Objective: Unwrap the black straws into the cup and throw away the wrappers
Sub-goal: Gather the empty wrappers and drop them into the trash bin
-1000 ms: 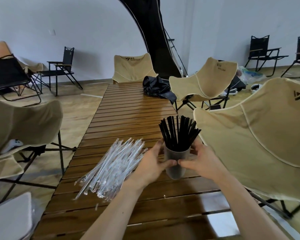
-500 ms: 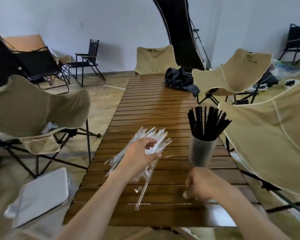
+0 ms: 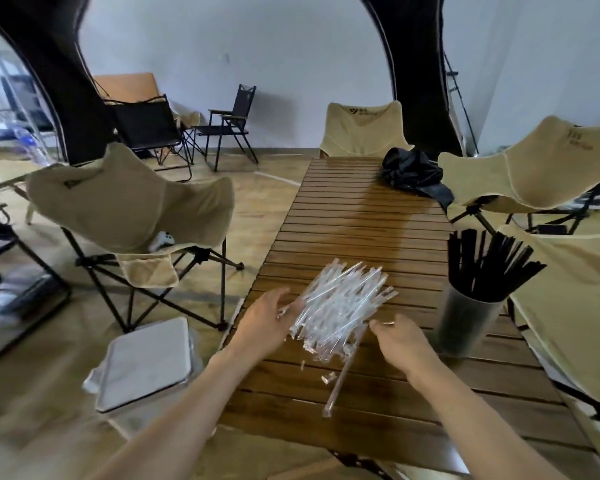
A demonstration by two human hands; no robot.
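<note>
At nine o'clock from the pile I see a white lidded bin (image 3: 145, 362) on the floor beside the slatted wooden surface (image 3: 361, 216). My left hand (image 3: 266, 323) lies against the left edge of the heap of clear wrappers (image 3: 340, 306), fingers loosely extended, grasping nothing I can make out. One wrapper (image 3: 340, 379) trails toward six o'clock. My right hand (image 3: 400, 337) touches the heap's lower right edge; whether its fingers pinch anything I cannot tell. At three o'clock stands the cup (image 3: 466, 323), upright, holding the black straws (image 3: 487, 265).
</note>
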